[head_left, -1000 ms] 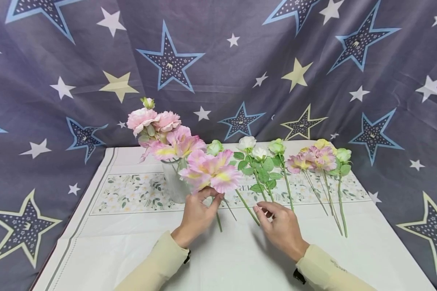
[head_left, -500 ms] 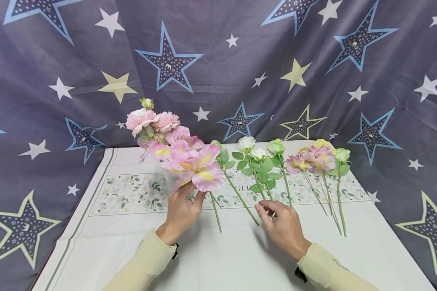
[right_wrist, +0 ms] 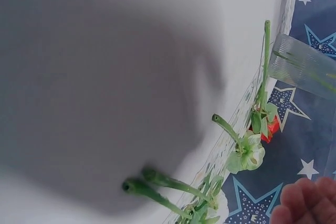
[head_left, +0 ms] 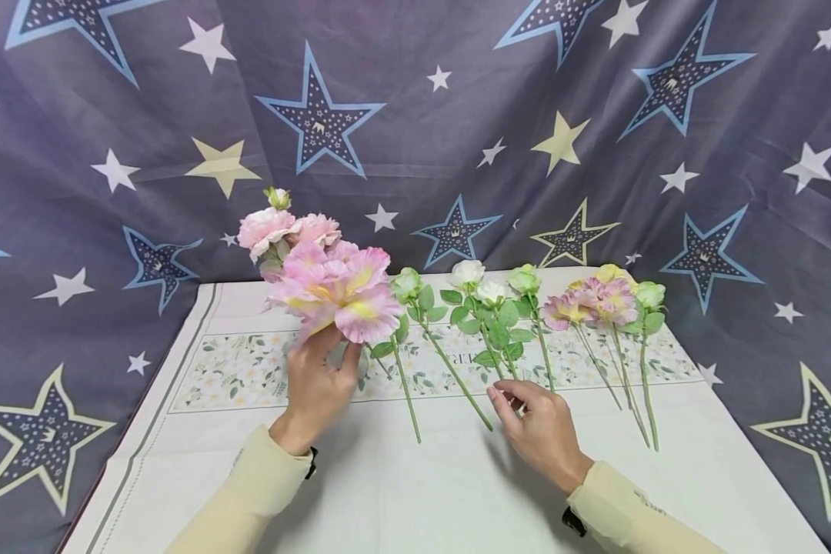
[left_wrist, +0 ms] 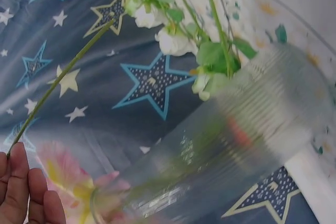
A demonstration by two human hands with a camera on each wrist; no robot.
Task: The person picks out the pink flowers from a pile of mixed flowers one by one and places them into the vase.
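My left hand (head_left: 318,385) pinches a large pink-and-yellow artificial flower (head_left: 349,296) just under its bloom. Its thin green stem (left_wrist: 68,69) runs out from the fingers in the left wrist view. Behind that bloom, the clear ribbed vase (left_wrist: 273,108) is mostly hidden from the head view. Pink peonies (head_left: 266,231) with a small bud rise out of it. My right hand (head_left: 540,435) rests low over the table, fingers loosely curled and holding nothing, close to the stem ends of the white roses (head_left: 492,292).
Pale green roses (head_left: 407,283) lie with the white ones on the white tablecloth (head_left: 429,500). Further right are mauve flowers (head_left: 609,300), a yellow bloom (head_left: 612,273) and another green rose (head_left: 649,295). A red flower (right_wrist: 270,129) shows in the right wrist view. A starry curtain (head_left: 415,138) hangs behind.
My left hand has carried the pink-and-yellow flower left and slightly up, in front of the vase. The right hand has stayed almost still.
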